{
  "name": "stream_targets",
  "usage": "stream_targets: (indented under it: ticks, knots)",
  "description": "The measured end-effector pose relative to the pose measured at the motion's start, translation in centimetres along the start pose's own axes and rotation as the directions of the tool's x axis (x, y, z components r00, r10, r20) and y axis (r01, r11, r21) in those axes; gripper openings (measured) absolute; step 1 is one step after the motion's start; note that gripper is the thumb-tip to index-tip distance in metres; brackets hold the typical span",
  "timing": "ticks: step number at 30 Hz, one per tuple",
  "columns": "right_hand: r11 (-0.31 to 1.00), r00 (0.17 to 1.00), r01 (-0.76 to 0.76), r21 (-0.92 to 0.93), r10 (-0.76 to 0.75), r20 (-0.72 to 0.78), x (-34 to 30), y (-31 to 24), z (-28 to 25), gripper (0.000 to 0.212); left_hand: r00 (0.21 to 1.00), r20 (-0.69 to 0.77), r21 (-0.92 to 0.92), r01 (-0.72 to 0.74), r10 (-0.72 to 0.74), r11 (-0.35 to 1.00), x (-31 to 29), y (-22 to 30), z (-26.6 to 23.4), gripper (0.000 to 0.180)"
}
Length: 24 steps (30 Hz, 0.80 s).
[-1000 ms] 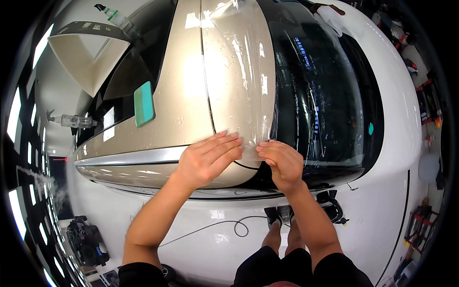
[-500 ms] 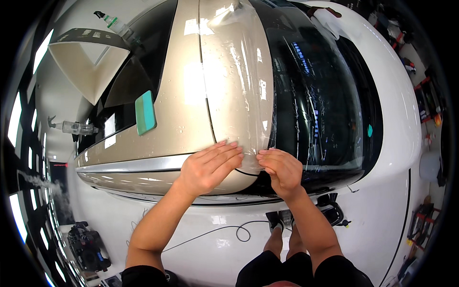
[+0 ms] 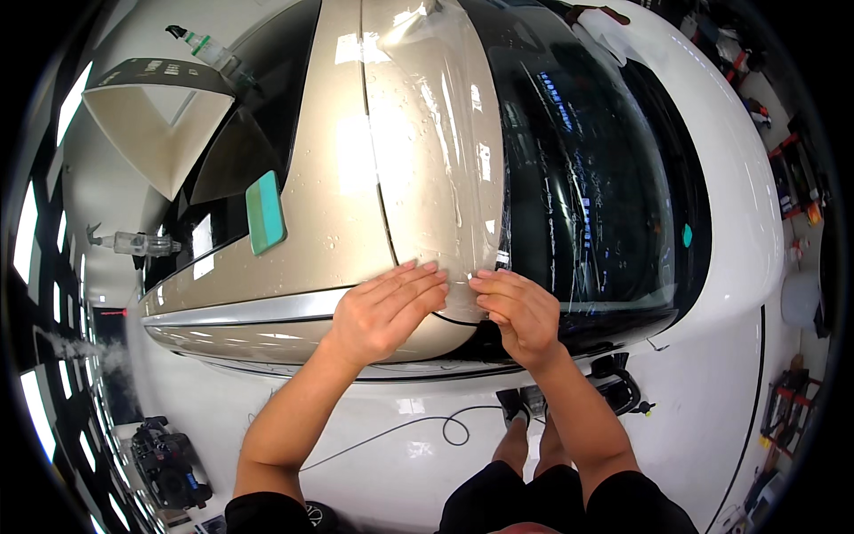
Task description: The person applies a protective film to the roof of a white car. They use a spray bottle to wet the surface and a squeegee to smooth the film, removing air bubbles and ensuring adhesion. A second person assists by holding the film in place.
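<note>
A sheet of clear film [image 3: 455, 178] lies along the champagne-coloured panel [image 3: 311, 214] of the car, beside the dark glass [image 3: 569, 214], its lower end at both hands. The left hand [image 3: 381, 311] lays its fingers straight and close together over the film's lower end near the panel seam [image 3: 370, 151]; its thumb is hidden, so whether it grips cannot be told. The right hand [image 3: 523, 311] bends its fingers over the thumb and appears to pinch the film's edge.

Long creases run down the sheet, and a bunched fold [image 3: 411, 28] stands near its top. Uneven pull between the two hands could deepen those creases or set them into the curve. Too hard a tug might overstretch or tear the thin edge, while a slack pinch could let it slip, since water drops [image 3: 334, 242] dot the surface. Grit caught underneath would probably show as specks.

The green pad [image 3: 265, 214] rests loose on the slope and could slide if bumped. The cable [image 3: 400, 424] near the shoes [image 3: 513, 405] might catch a backward step.
</note>
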State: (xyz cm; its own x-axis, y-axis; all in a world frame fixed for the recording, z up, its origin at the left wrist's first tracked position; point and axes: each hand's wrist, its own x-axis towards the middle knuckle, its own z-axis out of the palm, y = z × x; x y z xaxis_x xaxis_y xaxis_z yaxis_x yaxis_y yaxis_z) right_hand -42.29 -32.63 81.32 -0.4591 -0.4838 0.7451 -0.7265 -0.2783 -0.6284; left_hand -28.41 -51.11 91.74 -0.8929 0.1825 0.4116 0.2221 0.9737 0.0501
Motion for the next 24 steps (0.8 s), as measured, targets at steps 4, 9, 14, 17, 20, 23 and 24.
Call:
stream_targets:
  ticks: [4,9,14,17,20,23,24]
  knots:
    - [1.000,1.000,-0.003,0.024,0.003,0.029,0.24,-0.15,-0.12,0.014,1.000,-0.002,-0.012,0.006,-0.006,1.000,0.01,-0.01,-0.14,0.020]
    - [0.999,0.999,-0.019,0.036,0.017,0.041,0.29,-0.35,-0.34,0.014,1.000,0.004,-0.039,0.018,-0.018,0.999,-0.20,-0.03,-0.24,0.020]
    - [0.977,0.987,-0.128,0.169,0.110,0.113,0.33,0.13,-0.53,0.014,0.997,0.041,-0.058,0.060,-0.058,0.997,-0.36,-0.08,-0.06,0.021]
    - [0.962,0.985,-0.150,0.226,0.125,0.121,0.42,0.34,-0.52,0.019,0.996,0.022,-0.062,0.084,-0.083,0.995,0.00,0.11,-0.15,0.018]
    - [0.958,0.981,-0.183,0.223,0.161,0.111,0.96,-0.24,-0.74,0.023,0.995,0.018,-0.082,0.095,-0.094,0.992,-0.03,0.04,-0.08,0.016]
    - [0.960,0.983,-0.164,0.225,0.139,0.123,0.52,0.43,-0.61,0.026,0.995,0.004,-0.088,0.098,-0.098,0.991,0.21,0.20,0.05,0.015]
    - [0.961,0.983,-0.165,0.223,0.141,0.120,0.36,0.54,-0.60,0.026,0.996,0.005,-0.090,0.094,-0.094,0.991,0.29,0.23,0.06,0.015]
